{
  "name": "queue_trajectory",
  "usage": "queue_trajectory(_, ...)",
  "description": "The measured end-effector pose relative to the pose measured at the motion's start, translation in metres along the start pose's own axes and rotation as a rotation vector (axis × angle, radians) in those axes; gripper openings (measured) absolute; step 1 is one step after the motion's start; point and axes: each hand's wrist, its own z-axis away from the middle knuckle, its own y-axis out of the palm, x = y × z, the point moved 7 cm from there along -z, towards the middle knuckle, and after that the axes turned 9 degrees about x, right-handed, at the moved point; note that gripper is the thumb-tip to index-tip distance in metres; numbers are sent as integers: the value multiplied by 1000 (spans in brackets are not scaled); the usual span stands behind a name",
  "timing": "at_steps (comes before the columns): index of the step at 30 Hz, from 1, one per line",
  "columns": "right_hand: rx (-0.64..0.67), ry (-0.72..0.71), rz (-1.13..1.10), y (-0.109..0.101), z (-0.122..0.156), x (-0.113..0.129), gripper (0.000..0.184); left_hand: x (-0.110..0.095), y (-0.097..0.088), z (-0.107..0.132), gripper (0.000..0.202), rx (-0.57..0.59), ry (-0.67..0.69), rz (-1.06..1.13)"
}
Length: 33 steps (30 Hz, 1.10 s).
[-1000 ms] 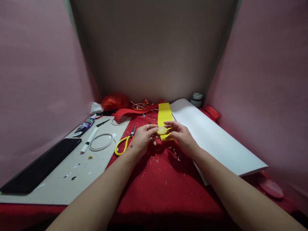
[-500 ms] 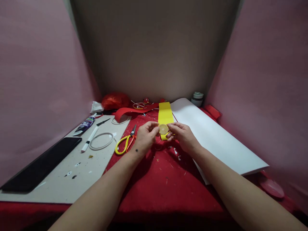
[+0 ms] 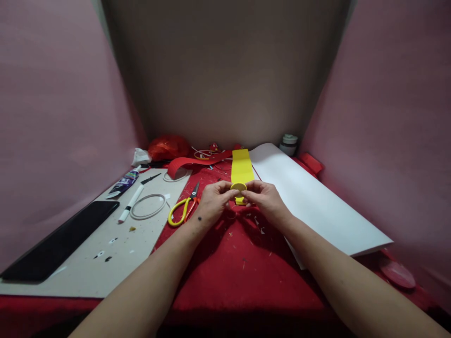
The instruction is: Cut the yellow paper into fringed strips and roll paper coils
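A small yellow disc (image 3: 238, 187), coiled from paper by its look half a second earlier, is pinched between both hands. My left hand (image 3: 217, 199) grips its left edge with thumb and fingers. From the other side, my right hand (image 3: 262, 198) holds the right edge the same way. Behind and below the disc lies a yellow corrugated paper strip (image 3: 242, 165), partly hidden by the hands. Scissors (image 3: 185, 206) with yellow and orange-red handles rest beside my left hand, blades pointing away.
At left, a grey board (image 3: 137, 253) carries a black tablet-like slab (image 3: 63, 239), a white marker (image 3: 131, 204), a glue tube (image 3: 123, 182) and a wire coil (image 3: 148, 206). White sheets (image 3: 313, 206) lie right. Behind are a red corrugated strip (image 3: 197, 161), a red bag (image 3: 169, 148) and a jar (image 3: 289, 144).
The disc has tilted in my fingers, from its ringed face toward me to a smoother, brighter yellow side. Both hands have drawn slightly closer together around it.
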Motion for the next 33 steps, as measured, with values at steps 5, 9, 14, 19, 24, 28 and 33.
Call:
queue_trajectory(5,27,24,-16,1,0,-2,16,6,3,-1,15,27,-57,40)
queue_trajectory(9,22,5,-68,3,0,-2,15,8,4,-1,12,24,-56,69)
queue_trajectory(14,8,-7,-92,3,0,-3,15,8,3,-3,21,0,-6,94)
queue_trajectory(19,-9,-47,-17,0,-1,-3,19,7,2,-5,20,-18,54,76)
queue_trajectory(24,-31,-64,63,0,-1,-3,13,11,1,-7,17,-26,73,27)
queue_trajectory(28,-91,-150,215,-2,1,4,6,7,-1,-5,14,-54,137,-69)
queue_trajectory(33,-47,-99,117,0,0,-2,6,10,0,-6,16,-33,120,-57)
